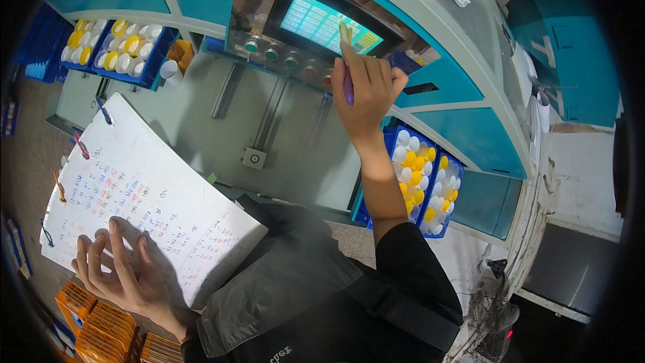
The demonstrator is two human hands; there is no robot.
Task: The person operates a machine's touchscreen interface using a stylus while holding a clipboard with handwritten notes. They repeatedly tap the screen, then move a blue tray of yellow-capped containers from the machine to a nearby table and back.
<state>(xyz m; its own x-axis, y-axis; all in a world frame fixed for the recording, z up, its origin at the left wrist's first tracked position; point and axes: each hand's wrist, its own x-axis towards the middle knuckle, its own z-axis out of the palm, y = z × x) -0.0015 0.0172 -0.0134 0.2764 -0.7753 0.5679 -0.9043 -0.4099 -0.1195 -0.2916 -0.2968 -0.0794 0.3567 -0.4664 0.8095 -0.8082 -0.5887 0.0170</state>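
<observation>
My left hand (127, 277) lies on the page of a white notebook (154, 181) bound with coloured rings. Its fingers are apart, the index finger stretched along the handwritten lines. My right hand (371, 87) reaches up to a lit touchscreen (312, 19) on a machine's control panel. A purple pen (349, 87) is held in that hand, while the index finger points out at the screen's right part. Whether the fingertip touches the glass I cannot tell. Blue and red handwriting covers the notebook page.
Below the screen runs a row of push buttons (291, 60). Blue crates of white and yellow round pieces stand at the left (127, 50) and right (420, 175). A metal fixture (254, 157) sits on the machine bed. Orange racks (106, 333) are at the lower left, a fan (494, 323) at the lower right.
</observation>
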